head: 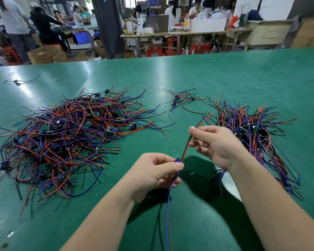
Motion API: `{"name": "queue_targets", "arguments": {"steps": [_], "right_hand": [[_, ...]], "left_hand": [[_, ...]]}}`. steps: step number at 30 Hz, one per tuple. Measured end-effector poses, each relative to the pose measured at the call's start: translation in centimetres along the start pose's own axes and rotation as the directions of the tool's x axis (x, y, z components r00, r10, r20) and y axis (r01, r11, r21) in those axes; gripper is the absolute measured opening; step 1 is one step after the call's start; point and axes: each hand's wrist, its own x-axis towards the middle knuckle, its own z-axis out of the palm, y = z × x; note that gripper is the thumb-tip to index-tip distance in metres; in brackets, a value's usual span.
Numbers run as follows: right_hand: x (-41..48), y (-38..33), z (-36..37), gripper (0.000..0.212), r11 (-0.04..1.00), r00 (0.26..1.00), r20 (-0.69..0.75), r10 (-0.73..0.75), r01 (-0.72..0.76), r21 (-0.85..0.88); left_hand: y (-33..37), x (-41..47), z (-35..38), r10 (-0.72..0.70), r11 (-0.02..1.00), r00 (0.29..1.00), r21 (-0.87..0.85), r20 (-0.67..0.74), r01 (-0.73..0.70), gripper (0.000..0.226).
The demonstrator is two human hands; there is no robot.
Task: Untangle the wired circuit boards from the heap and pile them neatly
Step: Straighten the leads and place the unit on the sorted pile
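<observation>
Circuit board (pixel 178 160), small and blue-topped, is the one unit lifted free. The left hand (pixel 156 175) pinches it between thumb and curled fingertips, above the green table (pixel 225 78). From the board, red and black leads (pixel 186 147) climb to the right hand (pixel 213 142), whose thumb and forefinger close on them a little way up. A blue lead (pixel 168 205) hangs from the board toward the person.

Left of the board, well apart, lies the tangled heap (pixel 62 138). Right of the board, just past the right hand, is the sorted pile (pixel 252 140), its wires roughly aligned. Beyond the board, farther across the table, sits a small loose cluster (pixel 183 100) of a few units.

The likeliest trouble comes from the trailing ends. As the board goes right, the dangling blue lead could catch the pile's splayed wires and drag it out of order. Stretching the leads hard between both hands could also strain them where they join the board.
</observation>
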Motion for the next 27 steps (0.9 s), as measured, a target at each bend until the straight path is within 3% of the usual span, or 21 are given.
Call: {"name": "queue_targets", "arguments": {"steps": [6,11,15,18,20,22,24,27], "right_hand": [[0.7,-1.0,-2.7,0.014,0.991,0.955,-0.266,-0.131,0.130,-0.019],[0.9,-0.9,-2.7,0.027,0.990,0.951,-0.276,-0.138,0.134,-0.034],[1.3,-0.6,-2.7,0.033,0.992,0.947,-0.298,-0.123,0.107,-0.067],[1.2,-0.7,-2.4,0.032,0.998,0.970,-0.236,-0.060,0.056,-0.027],[1.2,-0.6,-2.2,0.041,1.000,0.978,-0.209,-0.005,0.006,0.004],[1.0,-0.3,-1.8,0.035,0.998,0.989,-0.150,0.021,-0.030,-0.057],[0.5,0.3,-1.1,0.013,0.983,1.000,0.011,0.019,-0.016,-0.183],[-0.2,1.4,0.3,0.030,0.979,0.956,0.292,-0.010,0.069,-0.192]], "left_hand": [[-0.5,-0.2,0.6,-0.037,0.987,0.997,0.161,0.065,0.026,0.010],[-0.4,-0.4,0.7,-0.041,0.982,0.997,0.188,0.066,0.028,0.013],[-0.1,-0.9,0.4,-0.056,0.981,0.981,0.194,0.187,0.019,0.011],[0.1,-1.2,0.2,0.000,0.998,0.969,0.062,0.248,-0.016,0.011],[0.4,-1.1,0.1,0.077,0.993,0.969,-0.106,0.233,-0.053,0.006],[0.7,-0.8,0.0,0.127,0.951,0.974,-0.301,0.190,-0.065,0.011],[1.1,-0.7,-0.1,0.163,0.890,0.978,-0.448,0.133,-0.088,0.015],[1.5,-0.5,-0.4,0.165,0.824,0.986,-0.551,0.010,-0.133,0.022]]}}
